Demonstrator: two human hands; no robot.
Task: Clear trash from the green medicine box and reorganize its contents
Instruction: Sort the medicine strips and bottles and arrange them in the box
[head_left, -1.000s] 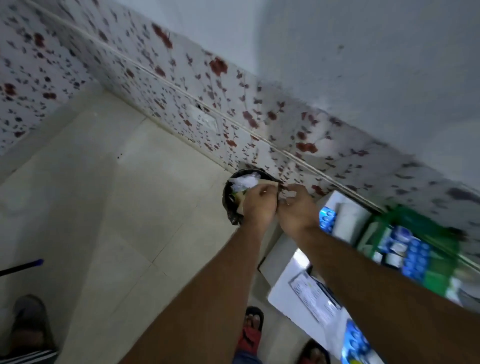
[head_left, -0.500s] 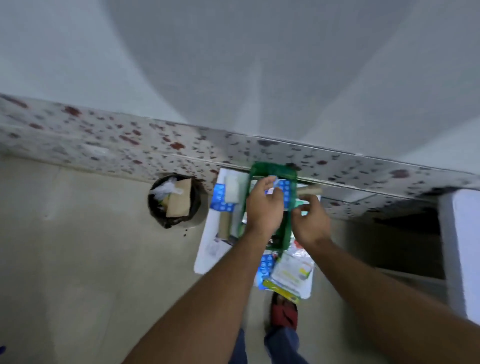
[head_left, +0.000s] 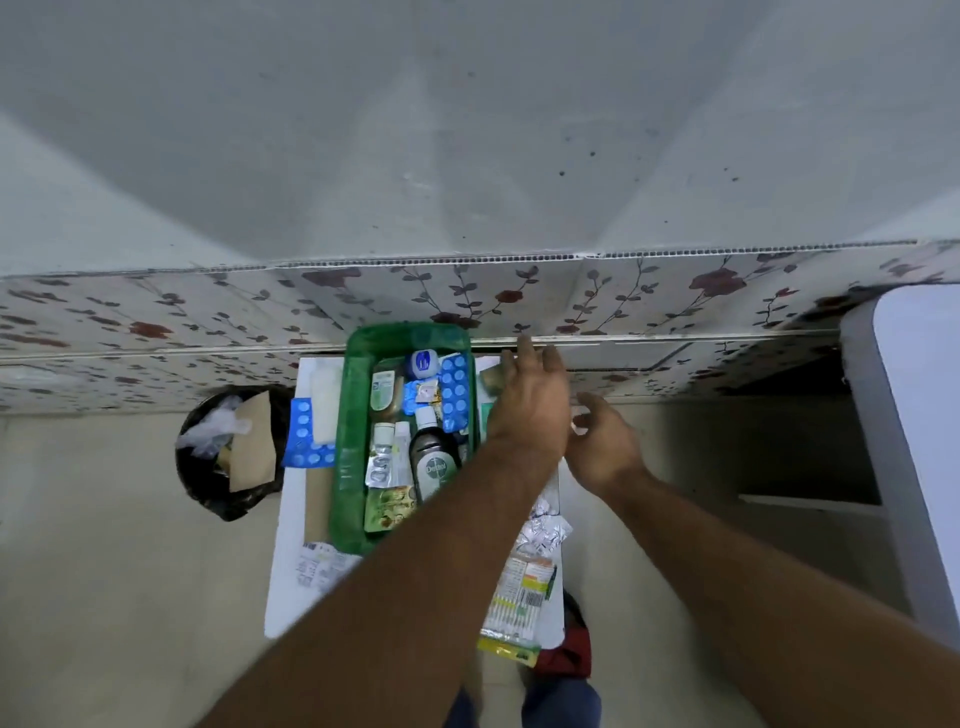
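The green medicine box (head_left: 349, 447) stands on a white board (head_left: 291, 582) against the wall. Inside it lie a dark Dettol bottle (head_left: 432, 465), blue blister packs (head_left: 457, 389), a round blue-white tin (head_left: 423, 362), tubes and silver strips. My left hand (head_left: 530, 405) hovers over the box's right rim, fingers spread, holding nothing. My right hand (head_left: 605, 447) is just right of it, fingers loosely curled and apart, empty as far as I can see. A black trash bin (head_left: 208, 488) at the left holds cardboard and crumpled plastic.
Blue blister packs (head_left: 306, 436) and a white bottle (head_left: 326, 400) lie left of the box. Silver strips (head_left: 543, 530) and a printed packet (head_left: 519, 597) lie on the board's right side. A white furniture edge (head_left: 904, 441) stands at the right. My feet show below.
My hands left the trash bin and came over the green box, then shifted to its right side. The camera swung right and steadied.
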